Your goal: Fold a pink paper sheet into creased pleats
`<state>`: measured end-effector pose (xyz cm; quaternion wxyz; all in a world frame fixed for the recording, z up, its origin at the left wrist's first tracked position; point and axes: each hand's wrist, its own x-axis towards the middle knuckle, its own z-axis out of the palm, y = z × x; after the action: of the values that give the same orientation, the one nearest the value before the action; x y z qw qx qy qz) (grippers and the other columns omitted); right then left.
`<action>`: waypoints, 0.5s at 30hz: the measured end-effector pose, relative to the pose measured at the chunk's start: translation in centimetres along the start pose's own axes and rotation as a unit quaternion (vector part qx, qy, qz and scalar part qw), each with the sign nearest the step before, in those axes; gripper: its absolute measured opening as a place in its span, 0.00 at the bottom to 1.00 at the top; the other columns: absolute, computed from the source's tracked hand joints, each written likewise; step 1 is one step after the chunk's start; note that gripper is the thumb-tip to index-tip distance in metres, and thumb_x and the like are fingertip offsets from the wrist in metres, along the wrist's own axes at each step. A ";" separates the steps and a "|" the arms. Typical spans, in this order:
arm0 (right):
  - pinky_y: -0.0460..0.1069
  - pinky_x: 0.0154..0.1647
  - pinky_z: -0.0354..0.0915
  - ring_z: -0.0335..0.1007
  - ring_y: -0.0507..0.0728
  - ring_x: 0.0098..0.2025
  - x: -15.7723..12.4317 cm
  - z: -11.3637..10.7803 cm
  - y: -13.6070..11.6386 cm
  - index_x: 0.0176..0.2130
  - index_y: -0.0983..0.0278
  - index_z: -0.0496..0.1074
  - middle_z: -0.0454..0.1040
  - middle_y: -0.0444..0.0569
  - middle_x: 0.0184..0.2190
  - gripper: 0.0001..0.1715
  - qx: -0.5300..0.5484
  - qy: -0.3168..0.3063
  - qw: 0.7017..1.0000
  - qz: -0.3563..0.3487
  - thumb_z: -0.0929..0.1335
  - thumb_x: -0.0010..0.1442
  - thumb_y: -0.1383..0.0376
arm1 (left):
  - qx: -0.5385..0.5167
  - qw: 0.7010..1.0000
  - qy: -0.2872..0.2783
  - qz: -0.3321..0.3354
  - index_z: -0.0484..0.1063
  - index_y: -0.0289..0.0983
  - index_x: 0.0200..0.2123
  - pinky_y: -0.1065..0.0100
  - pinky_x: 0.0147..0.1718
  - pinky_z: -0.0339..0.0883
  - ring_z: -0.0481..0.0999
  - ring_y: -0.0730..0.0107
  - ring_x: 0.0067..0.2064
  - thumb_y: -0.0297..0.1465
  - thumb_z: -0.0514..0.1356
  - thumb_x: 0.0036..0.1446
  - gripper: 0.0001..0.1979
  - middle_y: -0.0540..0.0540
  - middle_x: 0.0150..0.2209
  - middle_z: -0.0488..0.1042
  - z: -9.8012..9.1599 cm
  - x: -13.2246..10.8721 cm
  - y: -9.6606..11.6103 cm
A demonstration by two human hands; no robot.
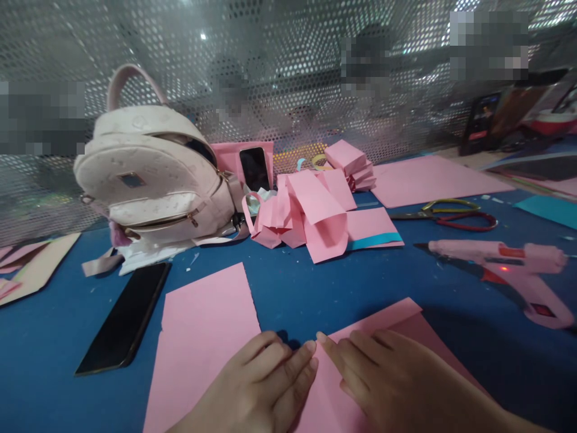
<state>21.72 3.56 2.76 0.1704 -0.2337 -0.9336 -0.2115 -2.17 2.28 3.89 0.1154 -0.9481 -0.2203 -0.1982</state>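
A sheet of pink paper (333,400) lies in front of me, its far edge folded over in a narrow strip (383,317). At the sheet's left far corner, my left hand (265,382) is closed, with thumb and index finger pinching the edge. My right hand (383,373) presses down on the same paper beside it, index finger pointing at the corner and the other fingers curled. The two index fingertips almost meet. Partly under my left hand is a second pink sheet (202,325) with a ragged right edge.
A black phone (124,319) lies left, before a white backpack (153,174). Folded pink paper pieces (315,204) stand mid-table near another phone (255,168). Scissors (464,214) and a pink glue gun (509,258) with a red light lie right. A perforated metal screen (288,90) rises behind.
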 end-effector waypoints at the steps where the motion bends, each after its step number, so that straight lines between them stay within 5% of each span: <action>1: 0.53 0.31 0.60 0.69 0.56 0.31 -0.1 0.0 0.1 0.48 0.71 0.71 0.79 0.51 0.35 0.23 -0.004 -0.003 1.000 -0.002 0.58 0.56 0.79 | -0.002 1.000 -0.005 0.001 0.76 0.27 0.51 0.63 0.46 0.69 0.76 0.65 0.41 0.22 0.47 0.72 0.18 0.40 0.52 0.78 -0.1 0.0 0.0; 15: 0.57 0.29 0.58 0.69 0.61 0.31 -2.5 1.4 -1.3 0.49 0.71 0.73 0.77 0.56 0.37 0.25 -0.057 -0.080 0.994 0.048 0.59 0.55 0.77 | 0.074 0.996 -0.031 0.025 0.76 0.26 0.51 0.62 0.46 0.71 0.78 0.62 0.42 0.20 0.49 0.69 0.17 0.38 0.50 0.79 -0.2 0.2 1.0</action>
<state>22.80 2.27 0.17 0.0918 -0.3039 -0.9183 -0.2366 -1.63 1.45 4.05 0.1835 -0.9479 -0.2139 -0.1486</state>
